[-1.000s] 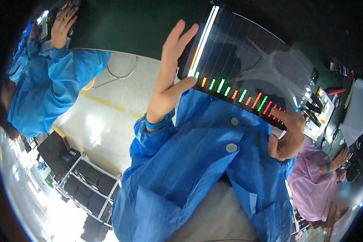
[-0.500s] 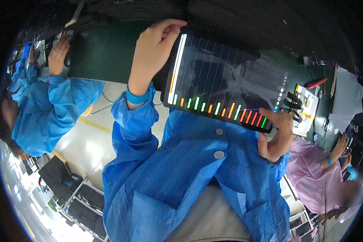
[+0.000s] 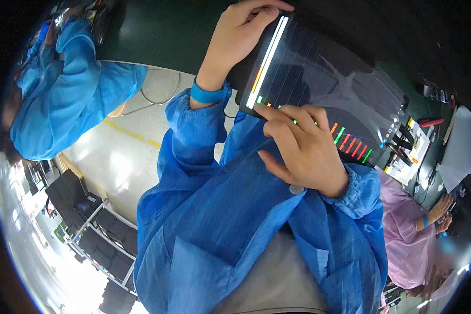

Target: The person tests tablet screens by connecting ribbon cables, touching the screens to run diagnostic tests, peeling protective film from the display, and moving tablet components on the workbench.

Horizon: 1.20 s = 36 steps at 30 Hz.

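Observation:
A black tablet [image 3: 319,68] stands tilted before my chest, with a white strip along its left side and rows of red and green bars low on the dark screen. My left hand [image 3: 240,34] grips its upper left corner, the thumb and a stretched finger along the top and the other fingers partly hidden. Over the lower edge of the screen lies my right hand [image 3: 306,141], holding nothing. Its index finger reaches to the lower left corner and appears to touch the glass there; the other fingers are spread and the thumb hangs below.
A dark green bench [image 3: 152,42] runs behind the tablet. On the right are a red-handled tool [image 3: 432,122], a white sheet [image 3: 459,149] and black clips on a white board. People in blue [image 3: 70,99] and pink [image 3: 405,230] sit on either side.
My right hand has moved left across the screen, from the lower right corner to the lower left. The tablet and my left hand now appear higher and further right in view.

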Available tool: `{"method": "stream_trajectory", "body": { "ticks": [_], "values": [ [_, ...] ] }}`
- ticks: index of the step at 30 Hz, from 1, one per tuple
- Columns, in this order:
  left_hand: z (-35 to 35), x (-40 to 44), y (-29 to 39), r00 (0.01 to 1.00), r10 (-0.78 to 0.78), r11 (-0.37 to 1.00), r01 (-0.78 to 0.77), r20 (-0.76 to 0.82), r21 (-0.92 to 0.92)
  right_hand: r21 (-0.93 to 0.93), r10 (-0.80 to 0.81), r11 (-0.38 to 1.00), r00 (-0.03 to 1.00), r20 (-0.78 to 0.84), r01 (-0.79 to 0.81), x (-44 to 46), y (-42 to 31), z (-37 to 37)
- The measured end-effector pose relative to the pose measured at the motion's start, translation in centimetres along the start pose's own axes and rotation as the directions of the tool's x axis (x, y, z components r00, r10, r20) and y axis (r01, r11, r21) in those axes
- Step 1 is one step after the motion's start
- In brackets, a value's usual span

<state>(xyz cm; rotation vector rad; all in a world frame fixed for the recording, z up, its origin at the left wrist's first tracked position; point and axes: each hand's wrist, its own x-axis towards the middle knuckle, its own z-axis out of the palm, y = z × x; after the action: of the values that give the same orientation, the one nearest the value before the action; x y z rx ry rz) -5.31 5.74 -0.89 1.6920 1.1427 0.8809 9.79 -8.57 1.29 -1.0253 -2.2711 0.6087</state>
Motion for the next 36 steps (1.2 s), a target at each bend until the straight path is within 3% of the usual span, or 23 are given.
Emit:
{"method": "stream_trajectory", "body": {
  "ticks": [6,7,10,13,16,17,19,21,22,23,25,26,28,30,31,34,36],
  "values": [
    [0.7,0.2,-0.8,0.995,0.087,0.981,-0.093,-0.041,-0.172,0.016,-0.104,0.994,0.994,-0.025,0.105,-0.1,-0.3,-0.1],
    [0.3,0.1,-0.2,1.0,0.002,0.993,-0.003,-0.008,-0.115,0.043,-0.12,0.992,0.992,-0.036,0.122,0.0,-0.3,0.0],
    [0.5,0.3,0.3,0.997,0.057,0.998,-0.057,-0.06,-0.002,0.031,-0.165,0.985,0.982,-0.095,0.168,-0.6,-0.1,0.2],
    [0.5,0.6,1.4,1.0,0.01,0.987,-0.009,-0.002,0.163,0.059,-0.149,0.986,0.984,-0.102,0.155,-1.4,0.3,-1.4],
    [0.4,0.5,0.7,0.952,0.307,0.897,-0.29,0.003,0.332,0.09,-0.038,0.995,0.989,-0.141,0.051,-3.3,0.9,-3.4],
    [0.2,-0.1,1.6,0.97,0.24,0.942,-0.243,0.042,0.233,0.145,0.023,0.989,0.98,-0.195,0.005,-3.7,1.0,-4.2],
    [-0.4,-2.0,4.7,0.944,0.218,0.976,-0.217,0.246,-0.03,-0.052,0.229,0.963,0.903,-0.363,-0.265,-5.7,0.9,-5.0],
    [-1.0,-2.9,4.2,0.753,0.472,0.869,-0.31,0.458,-0.386,-0.205,0.326,0.846,0.78,-0.534,-0.493,-6.4,1.1,-5.8],
    [-1.4,-2.8,4.1,0.671,0.513,0.831,-0.233,0.535,-0.505,-0.27,0.328,0.77,0.721,-0.61,-0.579,-6.2,1.8,-6.3],
    [-1.6,-2.4,3.2,0.588,0.638,0.723,-0.234,0.497,-0.65,-0.317,0.323,0.718,0.701,-0.637,-0.619,-6.6,2.0,-6.7],
    [-1.6,-3.6,1.3,0.824,0.498,0.698,-0.194,0.272,-0.69,-0.396,0.317,0.642,0.698,-0.642,-0.656,-8.0,2.1,-7.1],
    [-2.2,-4.7,1.3,0.97,0.175,0.896,-0.087,0.166,-0.436,-0.431,0.319,0.625,0.717,-0.62,-0.651,-8.8,2.1,-7.2],
    [-0.2,-3.2,2.3,0.979,0.112,0.992,-0.099,-0.171,0.08,-0.278,0.378,0.725,0.702,-0.603,-0.63,-9.7,1.5,-6.8],
    [0.3,-4.1,0.9,0.989,-0.036,0.987,0.057,-0.145,0.147,-0.067,0.391,0.842,0.691,-0.608,-0.535,-10.6,1.7,-5.6],
    [0.9,-4.2,1.1,0.984,-0.126,0.983,0.141,-0.128,0.113,-0.046,0.365,0.866,0.693,-0.621,-0.498,-10.6,2.0,-4.9],
    [2.6,-4.6,2.0,0.946,-0.309,0.934,0.282,-0.099,-0.22,-0.006,0.28,0.924,0.686,-0.671,-0.383,-10.2,3.1,-3.6],
    [2.9,-4.7,2.2,0.958,-0.26,0.947,0.228,-0.121,-0.227,-0.001,0.242,0.94,0.669,-0.702,-0.341,-10.2,3.5,-3.1]
  ]
}}
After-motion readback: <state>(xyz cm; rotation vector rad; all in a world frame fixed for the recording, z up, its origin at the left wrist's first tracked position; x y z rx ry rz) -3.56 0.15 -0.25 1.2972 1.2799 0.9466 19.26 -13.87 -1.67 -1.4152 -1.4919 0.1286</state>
